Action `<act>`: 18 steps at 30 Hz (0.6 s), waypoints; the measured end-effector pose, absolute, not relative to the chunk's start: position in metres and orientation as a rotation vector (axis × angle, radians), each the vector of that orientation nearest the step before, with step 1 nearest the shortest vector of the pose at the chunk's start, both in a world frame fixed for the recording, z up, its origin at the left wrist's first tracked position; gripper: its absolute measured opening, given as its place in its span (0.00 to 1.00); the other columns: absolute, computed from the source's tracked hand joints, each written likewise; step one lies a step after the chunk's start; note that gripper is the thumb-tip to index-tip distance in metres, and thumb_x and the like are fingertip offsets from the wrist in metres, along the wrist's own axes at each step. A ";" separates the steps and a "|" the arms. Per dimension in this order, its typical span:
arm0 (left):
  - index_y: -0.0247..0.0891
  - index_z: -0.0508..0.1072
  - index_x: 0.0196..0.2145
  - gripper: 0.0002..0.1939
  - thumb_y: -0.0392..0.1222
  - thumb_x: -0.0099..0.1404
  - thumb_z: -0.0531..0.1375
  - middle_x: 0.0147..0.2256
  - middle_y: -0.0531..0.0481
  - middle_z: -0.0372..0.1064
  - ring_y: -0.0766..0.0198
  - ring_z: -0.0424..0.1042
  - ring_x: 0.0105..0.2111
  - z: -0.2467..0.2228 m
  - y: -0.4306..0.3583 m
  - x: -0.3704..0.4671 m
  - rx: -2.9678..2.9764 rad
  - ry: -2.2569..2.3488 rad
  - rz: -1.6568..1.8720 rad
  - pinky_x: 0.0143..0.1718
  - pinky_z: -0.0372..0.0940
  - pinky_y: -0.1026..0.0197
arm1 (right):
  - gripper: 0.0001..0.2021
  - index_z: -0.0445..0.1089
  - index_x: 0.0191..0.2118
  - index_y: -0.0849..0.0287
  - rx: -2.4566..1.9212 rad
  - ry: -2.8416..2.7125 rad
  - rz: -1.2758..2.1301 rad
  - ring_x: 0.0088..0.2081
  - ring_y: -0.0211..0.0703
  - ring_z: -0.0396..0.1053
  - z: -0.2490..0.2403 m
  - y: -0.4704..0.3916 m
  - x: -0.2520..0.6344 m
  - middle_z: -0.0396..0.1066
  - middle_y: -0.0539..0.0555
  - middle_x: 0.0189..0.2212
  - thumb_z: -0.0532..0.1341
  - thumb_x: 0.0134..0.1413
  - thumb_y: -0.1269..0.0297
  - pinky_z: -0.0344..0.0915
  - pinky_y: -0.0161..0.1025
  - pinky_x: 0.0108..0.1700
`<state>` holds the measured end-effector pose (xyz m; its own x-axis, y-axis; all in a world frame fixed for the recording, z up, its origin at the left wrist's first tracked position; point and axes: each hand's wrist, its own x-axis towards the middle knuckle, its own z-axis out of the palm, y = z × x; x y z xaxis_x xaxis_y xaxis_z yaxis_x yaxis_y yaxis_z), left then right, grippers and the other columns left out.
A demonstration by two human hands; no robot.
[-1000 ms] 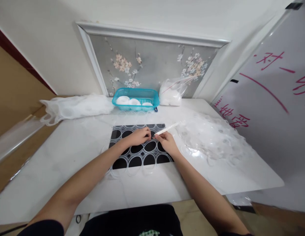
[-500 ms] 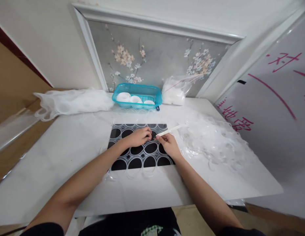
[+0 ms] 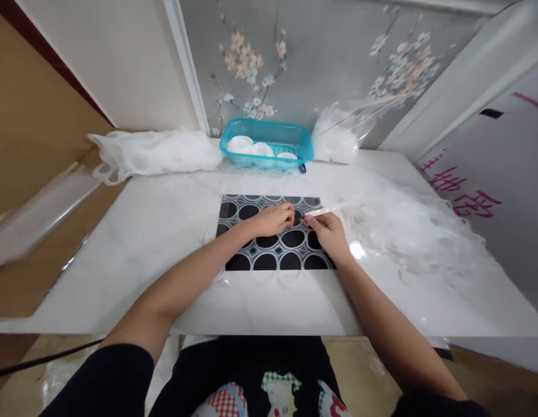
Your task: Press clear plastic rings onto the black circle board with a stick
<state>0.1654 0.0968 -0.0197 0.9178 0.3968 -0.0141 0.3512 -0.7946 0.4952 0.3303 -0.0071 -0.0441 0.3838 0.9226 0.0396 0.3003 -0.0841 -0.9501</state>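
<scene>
A black rectangular mat (image 3: 290, 262) lies on the white table under a see-through sheet with rows of round outlines (image 3: 265, 244). The sheet reaches past the mat's front and back edges. My left hand (image 3: 275, 220) rests over the middle of it, fingers curled together; what they pinch, if anything, is hidden. Just to its right, my right hand (image 3: 330, 231) grips a slim white tool (image 3: 324, 211), like tweezers or a craft knife, between thumb and fingers. The tool's dark tip points left, close to my left fingertips; its other end leans toward the right.
A blue plastic basket (image 3: 290, 130) with white ring-shaped rolls stands behind the mat. Beside it sits a clear bag of white material (image 3: 338, 139). Translucent ringed sheets (image 3: 407, 231) are heaped at right, and a white netlike bundle (image 3: 156, 152) lies at left on the table (image 3: 151, 231).
The view has tilted down and shifted left, so the table sits higher and further right in the picture. Both hands stay at nearly the same spot on the sheet.
</scene>
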 end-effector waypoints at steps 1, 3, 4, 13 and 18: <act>0.35 0.73 0.36 0.07 0.32 0.67 0.54 0.49 0.44 0.66 0.59 0.71 0.44 -0.020 0.096 0.166 2.570 0.532 0.120 0.48 0.63 0.58 | 0.21 0.76 0.30 0.61 -1.619 -1.114 0.745 0.32 0.50 0.75 -0.044 -0.008 0.330 0.79 0.59 0.30 0.64 0.49 0.44 0.68 0.43 0.36; 0.36 0.73 0.36 0.07 0.32 0.67 0.55 0.49 0.45 0.66 0.60 0.71 0.43 -0.021 0.095 0.167 2.562 0.523 0.110 0.47 0.62 0.59 | 0.20 0.76 0.30 0.60 -1.633 -1.118 0.705 0.33 0.50 0.75 -0.043 -0.010 0.330 0.79 0.58 0.29 0.65 0.49 0.45 0.69 0.43 0.36; 0.36 0.73 0.35 0.07 0.32 0.67 0.55 0.49 0.46 0.66 0.60 0.70 0.43 -0.021 0.095 0.167 2.557 0.523 0.107 0.47 0.62 0.59 | 0.20 0.76 0.30 0.60 -1.641 -1.120 0.684 0.33 0.50 0.75 -0.043 -0.011 0.330 0.79 0.58 0.28 0.65 0.49 0.45 0.69 0.43 0.36; 0.35 0.73 0.35 0.08 0.33 0.67 0.54 0.49 0.45 0.64 0.62 0.70 0.39 -0.026 0.096 0.169 2.526 0.503 0.101 0.44 0.62 0.59 | 0.19 0.77 0.29 0.60 -1.674 -1.173 0.646 0.31 0.50 0.75 -0.042 -0.012 0.327 0.79 0.58 0.27 0.64 0.50 0.46 0.68 0.43 0.34; 0.34 0.72 0.34 0.07 0.34 0.66 0.54 0.49 0.44 0.63 0.60 0.69 0.40 -0.030 0.099 0.169 2.521 0.494 0.091 0.48 0.62 0.57 | 0.20 0.76 0.27 0.60 -1.669 -1.195 0.629 0.31 0.49 0.74 -0.043 -0.010 0.328 0.78 0.57 0.26 0.64 0.50 0.45 0.68 0.42 0.34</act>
<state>0.1690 0.0990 -0.0296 0.9298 0.3659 -0.0402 0.3277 -0.7732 0.5428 0.3276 -0.0097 -0.0429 0.3887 0.9142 0.1147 0.4228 -0.0664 -0.9038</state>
